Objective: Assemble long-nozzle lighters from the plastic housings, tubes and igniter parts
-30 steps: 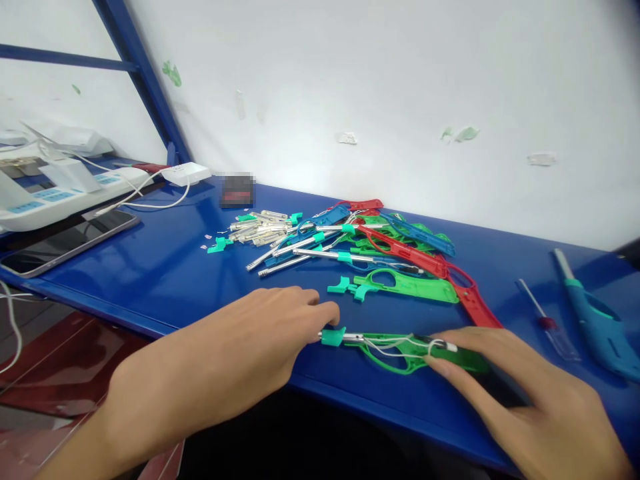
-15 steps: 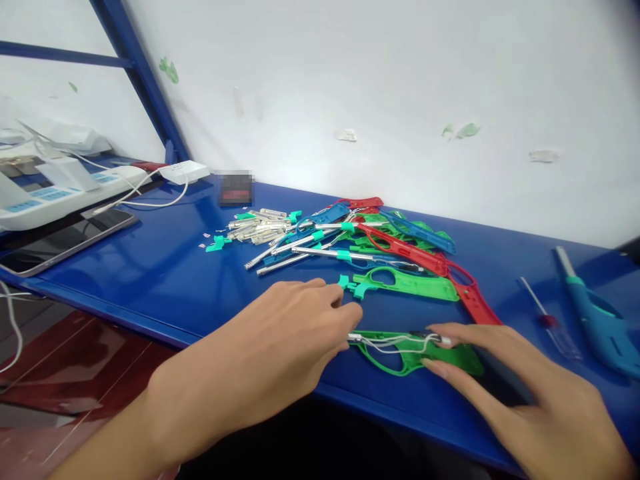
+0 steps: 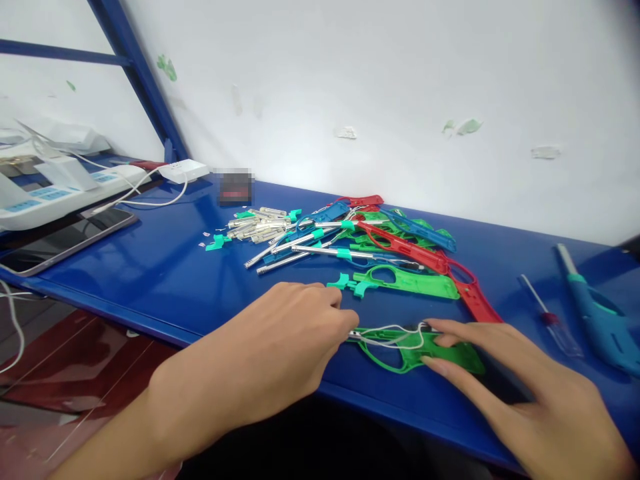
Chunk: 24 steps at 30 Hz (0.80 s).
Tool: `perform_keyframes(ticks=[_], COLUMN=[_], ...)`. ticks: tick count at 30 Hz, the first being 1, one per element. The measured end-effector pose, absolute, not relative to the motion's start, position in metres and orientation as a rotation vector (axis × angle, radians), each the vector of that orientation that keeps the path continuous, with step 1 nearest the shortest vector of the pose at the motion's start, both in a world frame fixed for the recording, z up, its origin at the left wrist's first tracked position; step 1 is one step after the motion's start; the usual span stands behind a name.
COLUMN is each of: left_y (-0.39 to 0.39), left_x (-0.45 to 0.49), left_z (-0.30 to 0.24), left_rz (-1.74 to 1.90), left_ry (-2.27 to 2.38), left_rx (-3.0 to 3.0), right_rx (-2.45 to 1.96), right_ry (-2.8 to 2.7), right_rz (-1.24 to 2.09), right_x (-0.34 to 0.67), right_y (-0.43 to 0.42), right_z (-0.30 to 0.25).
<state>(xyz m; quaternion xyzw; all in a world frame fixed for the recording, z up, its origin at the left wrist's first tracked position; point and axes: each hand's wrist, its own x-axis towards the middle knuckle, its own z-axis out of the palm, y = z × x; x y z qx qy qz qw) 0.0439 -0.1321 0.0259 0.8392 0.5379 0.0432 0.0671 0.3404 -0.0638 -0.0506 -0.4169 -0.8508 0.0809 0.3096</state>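
A green lighter casing half (image 3: pixel 417 352) lies near the table's front edge, its trigger ring toward me. White wires (image 3: pixel 395 337) run along it from a thin metal end by my left fingers to my right fingertips. My left hand (image 3: pixel 285 340) is closed around the casing's front end; what its fingers pinch is mostly hidden. My right hand (image 3: pixel 530 387) holds the casing's handle part, thumb on the near side and fingertips on the far side, pressing near a small dark part at the wires' end. Just beyond lie another green casing half (image 3: pixel 410 283) and turquoise plastic clips (image 3: pixel 350 285).
Behind is a pile of red casing halves (image 3: pixel 405 247), blue ones and metal lighter tubes (image 3: pixel 325 252). Pale small cylinders (image 3: pixel 263 225) lie left of it. A screwdriver (image 3: pixel 557 330) and a whole blue lighter (image 3: pixel 600 320) lie right; a phone (image 3: pixel 65 243) and power strip (image 3: pixel 75 200) left.
The fingers of my right hand have curled inward onto the casing, covering the white end piece that showed before. The wire loop has shifted up slightly. My left hand has barely moved.
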Motion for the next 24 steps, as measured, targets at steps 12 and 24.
perform_keyframes(ticks=[12, 24], left_y=[-0.1335, -0.1392], left_x=[0.0435, 0.0479], left_z=[0.0205, 0.0163], left_rz=[0.181, 0.192], left_ry=[1.622, 1.631], left_rx=[2.538, 2.541], right_rx=[-1.086, -1.126], right_ry=[-2.255, -2.22], right_rz=[0.201, 0.198], right_x=[0.3412, 0.3373], right_y=[-0.0633, -0.0634], right_z=[-0.0508, -0.0484])
